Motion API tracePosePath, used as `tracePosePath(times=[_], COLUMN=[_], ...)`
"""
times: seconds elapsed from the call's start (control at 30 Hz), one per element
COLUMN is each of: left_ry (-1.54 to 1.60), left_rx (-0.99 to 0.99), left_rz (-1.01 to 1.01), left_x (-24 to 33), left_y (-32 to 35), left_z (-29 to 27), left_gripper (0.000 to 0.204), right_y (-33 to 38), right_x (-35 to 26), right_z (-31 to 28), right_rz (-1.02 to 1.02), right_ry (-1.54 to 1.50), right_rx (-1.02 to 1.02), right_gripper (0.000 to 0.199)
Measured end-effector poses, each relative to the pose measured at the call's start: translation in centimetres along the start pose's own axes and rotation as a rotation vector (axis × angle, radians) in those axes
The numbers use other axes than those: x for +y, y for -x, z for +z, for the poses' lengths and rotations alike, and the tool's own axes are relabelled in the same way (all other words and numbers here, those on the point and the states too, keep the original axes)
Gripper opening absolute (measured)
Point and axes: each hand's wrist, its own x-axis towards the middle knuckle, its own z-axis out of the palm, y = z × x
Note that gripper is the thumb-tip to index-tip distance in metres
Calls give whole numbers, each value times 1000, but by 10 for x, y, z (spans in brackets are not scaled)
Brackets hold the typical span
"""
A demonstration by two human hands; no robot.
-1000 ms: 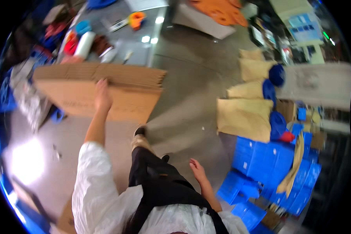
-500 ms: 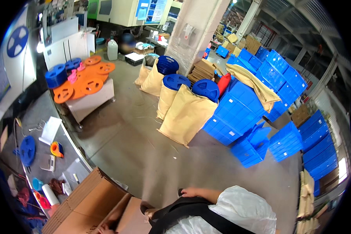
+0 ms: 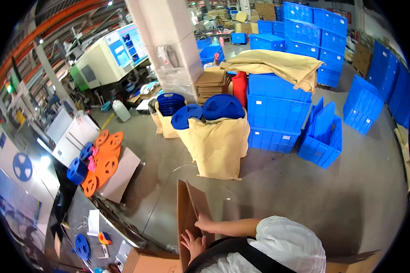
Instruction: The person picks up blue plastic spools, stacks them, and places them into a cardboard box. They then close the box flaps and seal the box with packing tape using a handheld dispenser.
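A brown cardboard box [image 3: 185, 207], folded fairly flat, stands upright in front of my body with its panels slightly apart. My right hand [image 3: 204, 224] reaches across from the right and is closed on the edge of the nearer panel, its fingertips partly hidden. Just below it, my left hand [image 3: 194, 244] lies against the cardboard with its fingers spread. More brown cardboard [image 3: 152, 263] lies at the lower edge, left of my left hand.
A grey worktable [image 3: 79, 211] at left holds an orange tape dispenser [image 3: 105, 238] and a blue reel [image 3: 82, 246]. Orange reel discs [image 3: 107, 166] cover a cart. Ahead stand a tan sack [image 3: 218, 150] with blue reels and stacked blue crates [image 3: 278, 109]; an open blue crate [image 3: 321, 141] stands right.
My view has swung round, shifting the surroundings. My left hand and the cardboard have come from the lower left to in front of me. My right hand, free before, now grips the cardboard.
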Motion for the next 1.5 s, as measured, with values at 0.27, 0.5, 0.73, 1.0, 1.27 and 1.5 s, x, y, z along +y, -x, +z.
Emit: tracePosePath(times=[0.27,0.5,0.73,1.0,1.27,1.5], left_ry=[-490,-622,-261,606,862,1096], left_rx=[128,136,303,347,437,642], left_rz=[-80,-497,-954,-1148,-1240,-1225], left_x=[-85,-176,-231,-301,-358,-320], left_y=[-49,-93,-34,-59,-119,-191], left_z=[-45,-138,-32,30,105,44], left_gripper=[63,55,73,93,64,55], right_y=[-95,-237,-415,-605,-712,-745], right_x=[-83,-186,-192,-158,-107,-116], right_z=[-83,-96,2,36,49,113], right_rz=[-288,-451,-435,-343,-267,-122], right_ry=[316,455,703,1095,822,696], right_rx=[-196,-325,-348,-547,-397,-394], right_gripper=[57,52,58,64,72,83])
